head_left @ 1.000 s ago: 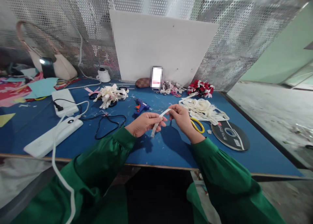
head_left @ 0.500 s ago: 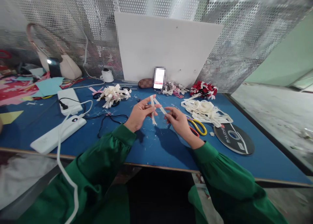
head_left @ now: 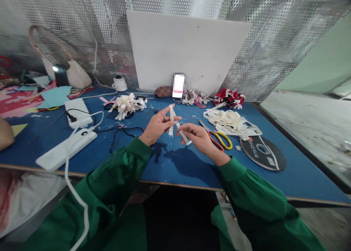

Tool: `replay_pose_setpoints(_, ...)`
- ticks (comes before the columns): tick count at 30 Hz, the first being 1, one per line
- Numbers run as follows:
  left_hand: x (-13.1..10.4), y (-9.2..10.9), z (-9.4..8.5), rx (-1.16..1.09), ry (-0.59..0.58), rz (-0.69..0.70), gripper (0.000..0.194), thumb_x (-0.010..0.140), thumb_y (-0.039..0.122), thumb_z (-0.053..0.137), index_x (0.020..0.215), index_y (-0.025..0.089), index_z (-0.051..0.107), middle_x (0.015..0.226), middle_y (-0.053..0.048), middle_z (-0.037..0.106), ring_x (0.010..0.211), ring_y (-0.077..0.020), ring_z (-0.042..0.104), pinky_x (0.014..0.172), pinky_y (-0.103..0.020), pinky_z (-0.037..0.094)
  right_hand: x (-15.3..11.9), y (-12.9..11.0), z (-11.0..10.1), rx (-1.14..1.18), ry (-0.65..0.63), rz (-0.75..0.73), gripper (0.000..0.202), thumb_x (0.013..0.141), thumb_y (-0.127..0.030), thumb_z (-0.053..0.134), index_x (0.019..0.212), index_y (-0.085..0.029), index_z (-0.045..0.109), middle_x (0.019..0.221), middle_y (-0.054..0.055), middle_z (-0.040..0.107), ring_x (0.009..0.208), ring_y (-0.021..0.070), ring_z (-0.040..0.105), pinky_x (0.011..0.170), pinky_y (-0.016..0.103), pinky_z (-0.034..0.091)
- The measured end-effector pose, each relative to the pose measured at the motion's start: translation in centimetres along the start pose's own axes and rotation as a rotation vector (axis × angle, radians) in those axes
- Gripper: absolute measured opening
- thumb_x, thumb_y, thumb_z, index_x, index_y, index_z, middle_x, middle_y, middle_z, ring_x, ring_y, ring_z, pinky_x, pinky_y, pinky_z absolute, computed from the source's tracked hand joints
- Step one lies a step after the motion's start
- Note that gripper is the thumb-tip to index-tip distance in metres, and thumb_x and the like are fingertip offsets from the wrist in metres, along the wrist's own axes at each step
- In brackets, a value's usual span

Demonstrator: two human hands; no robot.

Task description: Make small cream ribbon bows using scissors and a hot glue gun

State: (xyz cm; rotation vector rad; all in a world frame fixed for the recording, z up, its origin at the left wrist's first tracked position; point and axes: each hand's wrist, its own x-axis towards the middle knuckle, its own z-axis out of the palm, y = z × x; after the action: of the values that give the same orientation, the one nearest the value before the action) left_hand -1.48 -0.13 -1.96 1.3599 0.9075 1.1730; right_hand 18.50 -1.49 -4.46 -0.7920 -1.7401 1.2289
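Note:
A narrow white ribbon (head_left: 172, 114) is looped over the raised index finger of my left hand (head_left: 157, 126), whose thumb and other fingers are closed on it. One end of the ribbon hangs below the thumb. My right hand (head_left: 197, 136) pinches the other stretch of ribbon, with a short tail showing under the fingers. Both hands are held above the blue table (head_left: 167, 167). Just beyond my right hand lie scissors (head_left: 225, 140) with one yellow and one red handle. A heap of loose cream ribbon (head_left: 231, 122) lies behind the scissors.
A black reel disc (head_left: 255, 158) lies at the right. Behind are a lit phone (head_left: 178, 84), a brown checked case (head_left: 163, 91), red-and-white bows (head_left: 229, 97) and grey-pink bows (head_left: 193, 97). At left are white bows (head_left: 127, 105), a white power strip (head_left: 65, 148) with cables, and a handbag (head_left: 78, 75).
My right hand has moved slightly left and down along the ribbon, closer to my left hand. More of the scissors shows now. My left hand has hardly moved.

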Motion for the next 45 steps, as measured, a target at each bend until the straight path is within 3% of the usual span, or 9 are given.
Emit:
replay_pose_setpoints(5, -0.3, 0.0, 0.2, 0.07, -0.086, -0.014, 0.087, 0.078, 0.025, 0.077, 0.158, 0.021, 0.041, 0.105, -0.008, 0.078, 0.057, -0.008, 0.052, 0.049, -0.02, 0.035, -0.1, -0.1, 0.0, 0.063, -0.067, -0.002, 0.02, 0.088, -0.04, 0.068, 0.099, -0.023, 0.07, 0.093, 0.003, 0.078, 0.062, 0.0168, 0.071, 0.06, 0.031, 0.055)
replay_pose_setpoints(10, -0.6, 0.3, 0.4, 0.053, -0.185, -0.084, 0.094, 0.075, 0.028, 0.081, 0.158, 0.019, 0.038, 0.099, -0.007, 0.078, 0.056, -0.0078, 0.051, 0.05, -0.02, 0.035, -0.4, 0.0, -0.1, -0.084, 0.085, -0.135, 0.018, 0.084, -0.04, 0.075, 0.086, -0.022, 0.072, 0.071, 0.001, 0.072, 0.066, 0.0178, 0.066, 0.069, 0.034, 0.055)
replay_pose_setpoints(15, -0.7, -0.3, 0.7, 0.055, -0.298, -0.123, 0.094, 0.075, 0.024, 0.082, 0.158, 0.018, 0.04, 0.082, -0.003, 0.075, 0.054, -0.0077, 0.05, 0.053, -0.02, 0.034, -0.2, -0.6, -0.8, -0.316, 0.222, -0.35, 0.013, 0.088, -0.035, 0.072, 0.08, -0.025, 0.076, 0.074, 0.002, 0.066, 0.067, 0.0169, 0.056, 0.062, 0.032, 0.047)
replay_pose_setpoints(21, -1.0, -1.1, 1.1, 0.076, -0.474, -0.137, 0.086, 0.077, 0.018, 0.079, 0.155, 0.017, 0.044, 0.1, -0.011, 0.079, 0.094, -0.0245, 0.073, 0.075, -0.027, 0.049, 0.3, -0.6, -1.4, -0.396, 0.372, -0.325, 0.014, 0.086, -0.032, 0.071, 0.075, -0.025, 0.074, 0.074, 0.003, 0.063, 0.075, 0.0196, 0.057, 0.067, 0.034, 0.048)
replay_pose_setpoints(23, -1.1, -1.0, 1.2, 0.089, -0.52, -0.167, 0.08, 0.076, 0.016, 0.078, 0.151, 0.018, 0.051, 0.096, -0.011, 0.08, 0.092, -0.0251, 0.075, 0.074, -0.028, 0.05, 0.4, -0.5, -1.5, -0.389, 0.379, -0.319, 0.013, 0.085, -0.029, 0.071, 0.074, -0.024, 0.073, 0.077, 0.003, 0.066, 0.078, 0.0196, 0.059, 0.07, 0.034, 0.049)
replay_pose_setpoints(29, -1.6, -0.2, 1.2, 0.141, -0.641, -0.25, 0.075, 0.075, 0.019, 0.079, 0.147, 0.017, 0.057, 0.093, -0.014, 0.08, 0.067, -0.0189, 0.068, 0.06, -0.026, 0.046, 0.9, -0.3, -2.0, -0.197, 0.428, -0.123, 0.012, 0.078, -0.03, 0.074, 0.071, -0.021, 0.071, 0.069, 0.0, 0.063, 0.065, 0.0149, 0.054, 0.061, 0.03, 0.045)
replay_pose_setpoints(35, -1.8, 1.0, 1.2, 0.099, -0.615, -0.296, 0.079, 0.073, 0.019, 0.08, 0.148, 0.02, 0.056, 0.091, -0.013, 0.08, 0.052, -0.0111, 0.056, 0.051, -0.023, 0.038, 1.3, -0.1, -2.3, -0.002, 0.468, 0.005, 0.021, 0.075, -0.037, 0.073, 0.065, -0.02, 0.067, 0.062, -0.003, 0.059, 0.059, 0.0117, 0.049, 0.057, 0.027, 0.042)
replay_pose_setpoints(39, -1.9, 1.6, 1.1, 0.055, -0.615, -0.291, 0.08, 0.072, 0.02, 0.082, 0.147, 0.021, 0.057, 0.091, -0.014, 0.08, 0.052, -0.0119, 0.057, 0.049, -0.024, 0.038, 1.4, 0.2, -2.5, 0.08, 0.454, 0.079, 0.022, 0.071, -0.039, 0.076, 0.066, -0.019, 0.069, 0.061, -0.003, 0.059, 0.059, 0.0111, 0.048, 0.057, 0.026, 0.041)
replay_pose_setpoints(45, -1.7, 1.5, 0.6, 0.002, -0.52, -0.211, 0.081, 0.078, 0.022, 0.081, 0.153, 0.023, 0.05, 0.095, -0.013, 0.08, 0.049, -0.0084, 0.054, 0.05, -0.022, 0.042, 1.6, 1.0, -2.1, 0.205, 0.337, 0.258, 0.019, 0.064, -0.034, 0.076, 0.07, -0.018, 0.067, 0.06, -0.003, 0.062, 0.056, 0.0112, 0.053, 0.058, 0.027, 0.047)
